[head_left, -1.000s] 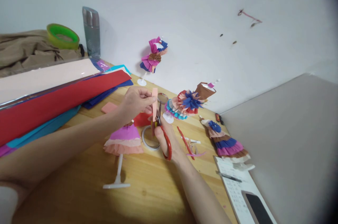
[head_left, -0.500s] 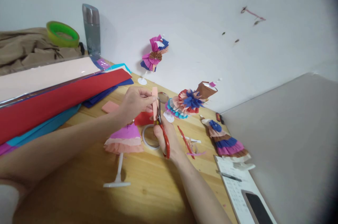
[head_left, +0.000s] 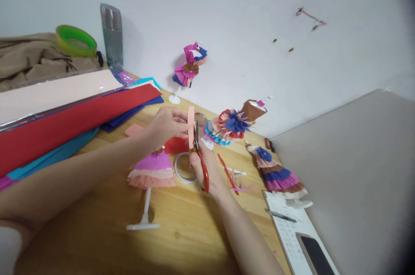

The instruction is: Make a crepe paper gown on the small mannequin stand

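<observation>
Between the fingertips of my left hand (head_left: 170,126) is a narrow peach paper strip (head_left: 191,121), held upright. My right hand (head_left: 207,164) grips red-handled scissors (head_left: 204,173), whose blades point up along the strip's right edge. Whether the blades are fully closed I cannot tell. Below my hands lies a roll of white tape (head_left: 177,171), partly covered by my right hand. Red paper (head_left: 177,145) lies just behind it. Near my left forearm stands a small white stand (head_left: 146,210) wearing a purple and peach ruffled paper skirt (head_left: 154,167).
Two paper dresses on stands, one magenta (head_left: 186,74) and one multicoloured (head_left: 235,123), stand by the wall. At right are a layered dress (head_left: 280,175), a notebook (head_left: 282,231) and a phone (head_left: 314,253). Folded paper (head_left: 81,117) and a bottle (head_left: 112,37) occupy the left; scraps (head_left: 230,175) lie beside my right hand.
The peach strip and the scissors have shifted very slightly to the right. Both hands keep their hold, and the other things have stayed in place.
</observation>
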`<act>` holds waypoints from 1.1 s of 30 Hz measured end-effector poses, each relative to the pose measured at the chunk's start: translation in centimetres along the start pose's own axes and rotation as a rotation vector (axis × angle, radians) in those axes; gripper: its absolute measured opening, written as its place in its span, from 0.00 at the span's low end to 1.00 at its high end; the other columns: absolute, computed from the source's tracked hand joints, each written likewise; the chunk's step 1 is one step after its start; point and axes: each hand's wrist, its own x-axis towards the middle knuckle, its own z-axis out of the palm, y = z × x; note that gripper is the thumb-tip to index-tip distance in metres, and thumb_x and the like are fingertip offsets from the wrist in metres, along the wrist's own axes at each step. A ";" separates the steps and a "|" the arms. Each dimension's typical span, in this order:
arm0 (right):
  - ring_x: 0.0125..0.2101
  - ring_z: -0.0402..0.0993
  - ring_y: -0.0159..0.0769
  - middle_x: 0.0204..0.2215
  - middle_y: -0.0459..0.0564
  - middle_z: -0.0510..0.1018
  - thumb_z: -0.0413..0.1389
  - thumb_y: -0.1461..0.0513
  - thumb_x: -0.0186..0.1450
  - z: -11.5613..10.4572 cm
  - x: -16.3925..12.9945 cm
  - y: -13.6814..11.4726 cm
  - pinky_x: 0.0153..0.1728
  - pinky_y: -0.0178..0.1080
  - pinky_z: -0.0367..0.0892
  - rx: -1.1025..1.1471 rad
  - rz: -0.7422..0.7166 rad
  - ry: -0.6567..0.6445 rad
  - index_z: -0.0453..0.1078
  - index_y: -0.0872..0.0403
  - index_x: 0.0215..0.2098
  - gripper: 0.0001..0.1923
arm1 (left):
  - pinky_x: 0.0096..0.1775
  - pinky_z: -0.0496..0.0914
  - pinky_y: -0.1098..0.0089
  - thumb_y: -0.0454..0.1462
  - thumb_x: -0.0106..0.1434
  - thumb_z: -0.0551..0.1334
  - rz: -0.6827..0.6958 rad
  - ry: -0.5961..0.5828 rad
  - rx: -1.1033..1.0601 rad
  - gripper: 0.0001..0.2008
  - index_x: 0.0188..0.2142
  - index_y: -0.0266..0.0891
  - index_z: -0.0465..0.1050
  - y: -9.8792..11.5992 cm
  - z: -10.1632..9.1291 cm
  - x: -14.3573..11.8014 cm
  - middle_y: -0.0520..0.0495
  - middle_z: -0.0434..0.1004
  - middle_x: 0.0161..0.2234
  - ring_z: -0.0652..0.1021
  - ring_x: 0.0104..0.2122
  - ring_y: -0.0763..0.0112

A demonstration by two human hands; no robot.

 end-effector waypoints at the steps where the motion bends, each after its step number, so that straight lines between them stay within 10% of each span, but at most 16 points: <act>1: 0.24 0.64 0.35 0.25 0.47 0.69 0.44 0.44 0.66 -0.1 0.0 0.0 0.26 0.37 0.59 0.006 -0.007 -0.005 0.64 0.54 0.38 0.23 | 0.29 0.75 0.75 0.24 0.48 0.67 0.001 0.011 0.003 0.07 0.26 0.34 0.75 0.1 0.0 0.0 0.51 0.78 0.21 0.78 0.22 0.76; 33: 0.22 0.63 0.35 0.20 0.45 0.68 0.45 0.46 0.65 0.0 0.2 -0.3 0.25 0.37 0.57 -0.033 0.024 -0.004 0.60 0.52 0.31 0.19 | 0.32 0.76 0.72 0.24 0.52 0.67 0.018 0.090 0.013 0.07 0.28 0.33 0.74 -0.4 0.3 0.1 0.51 0.77 0.21 0.78 0.23 0.75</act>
